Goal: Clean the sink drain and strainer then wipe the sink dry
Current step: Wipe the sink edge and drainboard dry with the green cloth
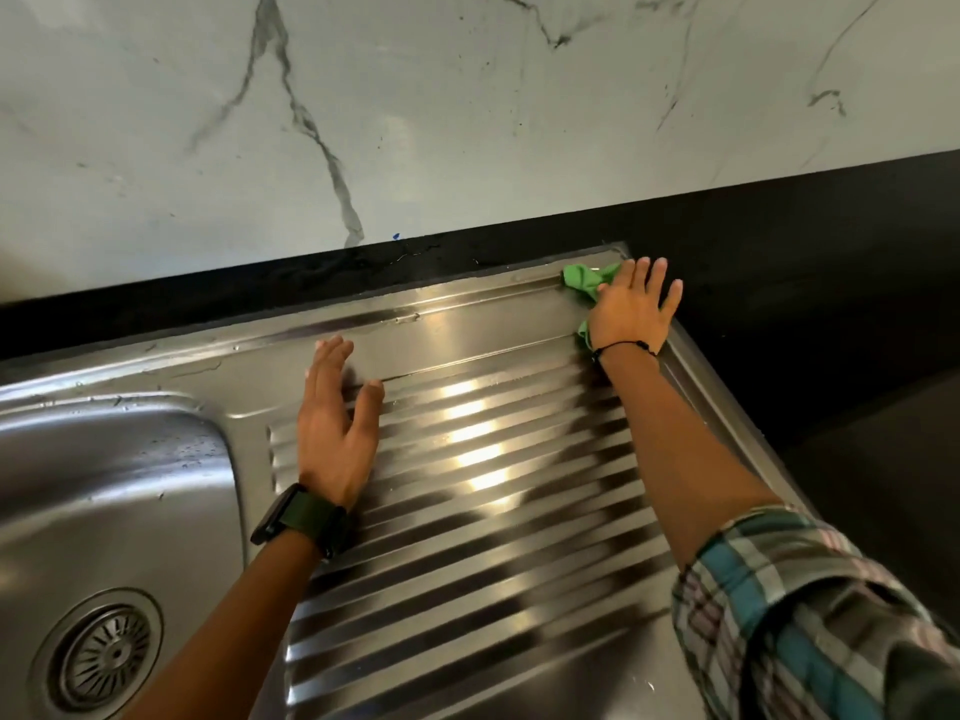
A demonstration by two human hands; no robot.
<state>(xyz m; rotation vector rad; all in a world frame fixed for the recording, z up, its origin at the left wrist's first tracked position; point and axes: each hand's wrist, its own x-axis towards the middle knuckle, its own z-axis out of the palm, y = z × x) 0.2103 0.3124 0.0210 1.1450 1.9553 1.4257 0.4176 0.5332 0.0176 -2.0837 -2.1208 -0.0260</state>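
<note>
One head-worn camera looks steeply down and forward from close above the sink (119, 491), its drainboard (467, 459) filling centre frame, the wall (467, 96) across the top.

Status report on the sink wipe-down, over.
Right hand flat, pressing green cloth at drainboard far corner. Left hand flat on the ridges. Strainer seated. Nothing obstructing.

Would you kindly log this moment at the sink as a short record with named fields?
setting: steel sink with ribbed drainboard, black counter, marble wall
right hand: flat, fingers spread, pressing the green cloth at the drainboard's far right corner
left hand: open, resting on the drainboard's left part, holding nothing
strainer: seated in the drain
moisture: droplets on the basin's far rim
stage: wiping dry
</note>
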